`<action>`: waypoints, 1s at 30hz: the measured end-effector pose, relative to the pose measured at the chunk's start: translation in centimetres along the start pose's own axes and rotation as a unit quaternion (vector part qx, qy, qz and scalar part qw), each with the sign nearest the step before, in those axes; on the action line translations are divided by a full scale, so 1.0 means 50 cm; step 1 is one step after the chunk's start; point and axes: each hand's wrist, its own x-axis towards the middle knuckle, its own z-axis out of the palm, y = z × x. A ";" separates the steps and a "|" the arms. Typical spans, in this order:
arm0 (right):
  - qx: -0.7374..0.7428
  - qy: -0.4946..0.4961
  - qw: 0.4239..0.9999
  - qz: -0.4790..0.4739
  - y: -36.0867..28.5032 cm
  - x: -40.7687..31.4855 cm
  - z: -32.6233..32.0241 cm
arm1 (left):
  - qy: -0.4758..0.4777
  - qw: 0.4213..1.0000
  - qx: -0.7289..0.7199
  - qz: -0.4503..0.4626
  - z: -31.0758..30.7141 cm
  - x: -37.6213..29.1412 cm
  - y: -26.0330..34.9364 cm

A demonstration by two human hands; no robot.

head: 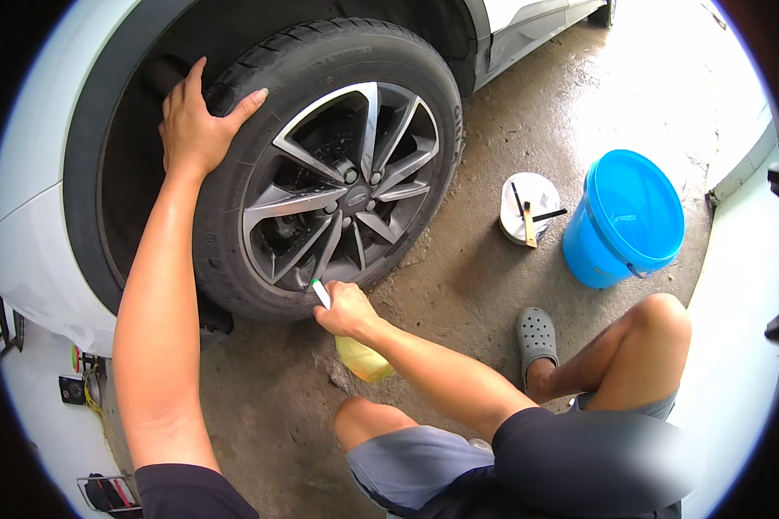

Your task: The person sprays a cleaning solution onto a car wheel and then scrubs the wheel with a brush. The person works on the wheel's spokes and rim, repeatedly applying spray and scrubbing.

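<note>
My left hand (198, 126) rests with spread fingers on the upper left of the car tyre (224, 207), partly over its tread. In my right hand (349, 308) is a spray bottle (363, 360) with a white trigger head and a yellowish body. Its green nozzle tip points at the lower rim of the alloy wheel (356, 198). Whitish droplets or foam lie on some spokes and inside the wheel. The bottle's neck is hidden behind my right hand.
A blue bucket (636, 207) stands on the wet concrete floor (467, 285) to the right. Beside it, a white tub (513, 224) carries brushes (529, 224) across its top. The white car's fender (29, 162) curves around the wheel. A pale wall (733, 259) bounds the right side.
</note>
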 end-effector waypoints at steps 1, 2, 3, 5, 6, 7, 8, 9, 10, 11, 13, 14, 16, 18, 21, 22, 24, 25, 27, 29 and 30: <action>0.015 0.014 1.000 -0.023 0.000 0.006 0.003 | 0.004 1.000 0.001 0.002 0.002 0.000 -0.002; 0.014 0.058 0.998 0.006 0.002 0.010 0.004 | 0.007 1.000 0.001 0.006 0.003 0.000 -0.004; 0.016 0.085 0.996 0.031 0.008 0.015 0.000 | 0.009 1.000 0.003 0.009 0.005 0.000 -0.007; -0.032 0.058 0.994 0.092 0.028 0.021 -0.012 | 0.017 1.000 0.002 0.022 0.008 0.002 -0.010; -0.005 0.030 0.994 0.104 0.039 0.024 -0.019 | 0.022 0.999 -0.001 0.025 0.008 0.002 -0.011; 0.008 0.043 0.990 0.131 0.051 0.028 -0.025 | 0.018 1.000 -0.003 0.019 0.008 0.004 -0.010; 0.013 0.052 0.993 0.103 0.061 0.032 -0.029 | 0.016 1.000 -0.005 0.022 0.008 0.005 -0.010; 0.016 0.074 0.994 0.079 0.068 0.036 -0.032 | 0.014 1.000 -0.007 0.024 0.008 0.007 -0.010; 0.025 0.069 0.996 0.046 0.073 0.040 -0.033 | 0.015 1.000 -0.004 0.026 0.008 0.007 -0.009; 0.011 0.074 0.994 0.075 0.077 0.044 -0.032 | 0.018 0.999 0.002 0.027 0.008 0.008 -0.010; -0.010 0.049 0.992 0.120 0.077 0.050 -0.025 | 0.019 0.999 -0.004 0.032 0.011 0.007 -0.013; 0.038 0.069 0.985 0.155 0.076 0.053 -0.022 | 0.016 0.999 -0.001 0.032 0.013 0.006 -0.016; 0.048 0.058 0.992 0.101 0.077 0.058 -0.019 | 0.037 0.998 0.003 0.053 0.018 0.004 -0.024; 0.065 0.066 0.995 0.027 0.086 0.064 -0.024 | 0.016 0.999 0.010 0.034 0.021 0.006 -0.028; 0.179 0.096 0.968 0.149 0.114 0.076 -0.038 | 0.025 0.999 0.010 0.040 0.018 0.010 -0.021; 0.184 0.118 0.963 0.156 0.126 0.082 -0.043 | 0.027 0.999 0.012 0.037 0.015 0.010 -0.017; 0.193 0.093 0.975 0.057 0.148 0.093 -0.043 | 0.026 0.999 -0.001 0.038 0.010 0.006 -0.009; 0.179 0.082 0.980 0.014 0.157 0.098 -0.040 | 0.026 0.999 -0.005 0.039 0.010 0.006 -0.008; 0.143 0.056 0.987 0.057 0.165 0.104 -0.027 | 0.025 0.999 -0.013 0.032 0.013 0.000 -0.017; 0.113 0.063 0.987 0.093 0.158 0.098 -0.012 | 0.029 0.999 -0.017 0.043 0.022 0.003 -0.036; 0.103 0.088 0.985 0.103 0.149 0.088 -0.007 | 0.033 0.998 -0.018 0.054 0.028 0.009 -0.045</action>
